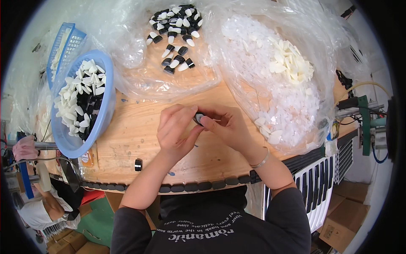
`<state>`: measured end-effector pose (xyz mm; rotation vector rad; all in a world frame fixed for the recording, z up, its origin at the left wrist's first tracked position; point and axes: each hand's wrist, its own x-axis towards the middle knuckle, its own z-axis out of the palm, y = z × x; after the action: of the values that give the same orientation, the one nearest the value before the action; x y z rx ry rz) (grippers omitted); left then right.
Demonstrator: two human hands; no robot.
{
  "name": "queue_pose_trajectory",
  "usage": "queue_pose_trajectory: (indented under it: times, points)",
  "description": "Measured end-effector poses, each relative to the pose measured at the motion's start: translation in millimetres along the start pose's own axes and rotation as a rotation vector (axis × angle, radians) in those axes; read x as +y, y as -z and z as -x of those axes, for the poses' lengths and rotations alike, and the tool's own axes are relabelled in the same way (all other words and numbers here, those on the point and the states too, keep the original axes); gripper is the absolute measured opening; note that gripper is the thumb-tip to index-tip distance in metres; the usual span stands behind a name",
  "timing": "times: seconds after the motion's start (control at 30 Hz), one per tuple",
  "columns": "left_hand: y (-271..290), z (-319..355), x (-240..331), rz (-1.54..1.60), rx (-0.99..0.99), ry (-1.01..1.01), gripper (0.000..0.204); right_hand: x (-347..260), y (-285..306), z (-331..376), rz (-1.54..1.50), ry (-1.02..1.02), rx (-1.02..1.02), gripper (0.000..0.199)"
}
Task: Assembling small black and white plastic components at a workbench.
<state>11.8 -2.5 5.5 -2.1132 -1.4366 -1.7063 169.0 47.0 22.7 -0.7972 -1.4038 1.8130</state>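
Over the middle of the wooden table, a small black cap [198, 119] with a grey-white face sits between the fingertips of both my hands. My left hand [175, 129] is closed, its fingertips meeting at the cap's left side. From the other side my right hand [224, 125] pinches it, thumb on the face. Fingers hide part of the cap. A loose black cap [138, 164] stands beside my left forearm. Beyond my hands lie black caps with white oval blades [176, 62], some scattered, more heaped behind them.
A blue basin [109, 108] of white blades and black caps stands at left, before a blue basket [78, 38]. Clear plastic sheeting at right holds translucent pieces [249, 38] and cream blades [292, 63]. Black caps line the table's front edge [190, 186]. Another person [46, 207] is at lower left.
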Motion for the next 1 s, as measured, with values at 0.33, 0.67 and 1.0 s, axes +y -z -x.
queue_pose_trajectory:
  times: [0.33,0.67,1.0]
  points:
    - [-1,-5,9,0.326,-0.065,0.394,0.038,-7,4,-1,-0.178,-0.109,-0.105,0.024]
    - [3,14,-7,0.621,-0.120,0.648,0.012,-6,-5,5,0.230,0.140,-0.004,0.026]
    - [-8,20,1,0.911,0.050,0.762,0.007,-8,-10,8,0.451,0.457,0.118,0.024]
